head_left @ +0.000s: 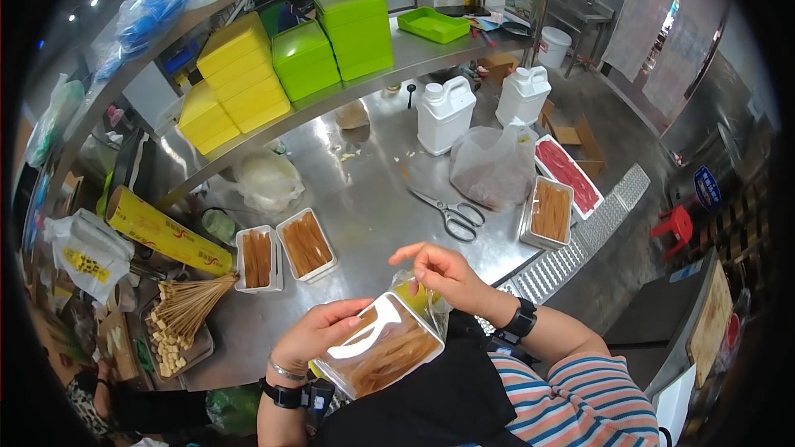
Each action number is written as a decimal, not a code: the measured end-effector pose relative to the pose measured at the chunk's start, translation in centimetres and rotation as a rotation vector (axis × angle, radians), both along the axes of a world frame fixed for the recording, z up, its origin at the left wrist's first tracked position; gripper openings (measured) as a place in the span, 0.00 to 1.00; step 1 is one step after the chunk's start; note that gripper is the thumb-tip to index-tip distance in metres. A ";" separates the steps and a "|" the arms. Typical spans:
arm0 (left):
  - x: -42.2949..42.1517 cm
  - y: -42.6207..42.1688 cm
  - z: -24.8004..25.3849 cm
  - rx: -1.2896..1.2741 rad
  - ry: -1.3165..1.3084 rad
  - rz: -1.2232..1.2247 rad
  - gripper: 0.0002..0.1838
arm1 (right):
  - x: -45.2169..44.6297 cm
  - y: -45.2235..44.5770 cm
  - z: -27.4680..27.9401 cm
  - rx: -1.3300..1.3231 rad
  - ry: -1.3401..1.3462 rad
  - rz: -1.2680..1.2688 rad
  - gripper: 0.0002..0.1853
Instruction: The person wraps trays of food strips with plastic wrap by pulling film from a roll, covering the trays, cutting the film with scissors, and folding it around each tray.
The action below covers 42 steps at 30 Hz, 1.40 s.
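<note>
A white tray of brown strips (385, 352) under clear film is tilted close to my body. My left hand (319, 331) grips its left side, thumb on top. At the tray's upper right corner, my right hand (443, 273) pinches loose clear film. Beyond them on the steel table, scissors (455, 217) lie with their blades apart. Two more white trays of brown strips (257, 260) (307, 245) stand to the left, and another such tray (550, 212) is at the right edge.
Yellow boxes (240, 74) and green boxes (352, 33) line the shelf. White jugs (445, 116), a plastic bag (494, 165) and a tray of red meat (570, 175) stand right. At left are a yellow roll (166, 232) and skewers (190, 306). A person's arm (101, 401) shows lower left.
</note>
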State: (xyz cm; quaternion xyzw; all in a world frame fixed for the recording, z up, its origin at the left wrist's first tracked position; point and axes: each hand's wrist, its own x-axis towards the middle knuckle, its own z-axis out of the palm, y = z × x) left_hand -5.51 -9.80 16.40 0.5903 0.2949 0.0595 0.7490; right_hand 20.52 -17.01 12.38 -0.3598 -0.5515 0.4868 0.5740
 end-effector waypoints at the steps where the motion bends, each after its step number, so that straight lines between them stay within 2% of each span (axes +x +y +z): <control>1: 0.2 0.0 0.3 0.018 0.015 -0.008 0.20 | 0.0 -0.3 0.2 -0.080 0.072 0.028 0.06; 4: 0.2 0.0 0.1 0.010 0.001 0.001 0.20 | -0.1 -0.3 -0.1 -0.175 0.048 0.015 0.07; 6: 0.1 0.1 -0.3 0.022 -0.008 0.001 0.20 | -0.6 -0.1 -0.4 -0.119 0.000 -0.058 0.07; 8: 0.0 0.0 -0.7 0.005 -0.013 0.017 0.20 | -0.7 -0.5 0.0 -0.091 -0.303 -0.171 0.09; 9: 0.0 0.1 -0.7 0.001 -0.013 0.017 0.20 | -0.8 -0.5 0.3 -0.094 -0.304 -0.171 0.09; 11: 0.0 0.1 -0.7 0.036 -0.008 0.029 0.19 | -1.1 -0.5 0.8 -0.270 -0.224 -0.167 0.09; 15: -0.3 0.2 -1.4 0.015 -0.005 0.042 0.19 | -1.4 -0.3 -0.9 -0.450 -0.058 -0.102 0.09; 17: -0.3 0.1 -1.4 -0.006 0.000 0.053 0.19 | -2.2 -0.2 -1.4 -0.641 0.209 -0.043 0.09; 21: -0.3 0.1 -1.2 -0.057 -0.012 0.086 0.19 | -2.5 0.5 -2.9 -0.627 0.261 -0.096 0.09; 23: -0.4 -0.1 -1.3 -0.072 -0.024 0.095 0.19 | -2.2 0.9 -3.3 -0.262 -0.177 -0.307 0.10; 24: -0.4 -0.2 -1.4 -0.077 -0.023 0.112 0.19 | -2.0 0.9 -3.0 -0.263 -0.179 -0.307 0.10; 26: -0.6 -0.3 -1.7 -0.082 -0.024 0.129 0.19 | -1.4 1.1 -1.9 -0.142 -0.508 -0.350 0.10; 27: -0.6 -0.3 -1.9 -0.072 -0.032 0.128 0.19 | -1.4 1.2 -2.3 -0.141 -0.509 -0.350 0.10; 29: -0.6 -0.5 -1.8 -0.059 -0.039 0.125 0.20 | -1.7 2.0 -3.6 -0.053 -0.772 -0.328 0.10; 30: -0.4 -0.7 -1.4 -0.080 -0.041 0.137 0.19 | -2.1 2.1 -4.0 -0.048 -0.772 -0.331 0.10; 32: -0.2 -0.9 -1.1 -0.093 -0.047 0.149 0.19 | -3.4 2.1 -4.8 -0.161 -0.616 -0.110 0.09; 33: -0.3 -1.0 -1.2 -0.124 -0.048 0.155 0.19 | -3.8 2.4 -5.3 -0.426 -0.328 0.050 0.08; 34: -0.4 -1.0 -1.3 -0.149 -0.053 0.164 0.19 | -4.4 2.4 -6.1 -0.512 -0.066 0.148 0.08; 35: -0.6 -0.9 -1.8 -0.045 -0.031 0.142 0.19 | -4.9 2.4 -6.6 -0.582 0.183 0.255 0.08; 36: -0.7 -1.0 -2.1 -0.056 -0.046 0.165 0.19 | -5.0 1.8 -6.5 -0.688 0.330 0.341 0.09; 37: -0.8 -0.7 -2.5 -0.078 -0.055 0.158 0.21 | -5.2 1.8 -7.3 -0.414 0.072 0.336 0.10; 38: -0.9 -0.5 -2.8 -0.104 -0.063 0.154 0.24 | -5.0 2.0 -8.0 -0.662 0.469 0.511 0.10; 39: -0.9 -0.3 -3.0 -0.076 -0.098 0.194 0.24 | -5.7 2.4 -11.3 -0.786 0.508 0.501 0.11; 41: -1.0 -0.1 -3.3 0.135 -0.081 0.067 0.31 | -5.7 2.0 -10.2 -0.756 0.360 0.614 0.13; 42: -0.8 0.3 -3.0 0.152 -0.097 0.110 0.31 | -6.0 2.1 -10.2 -0.758 0.310 0.631 0.13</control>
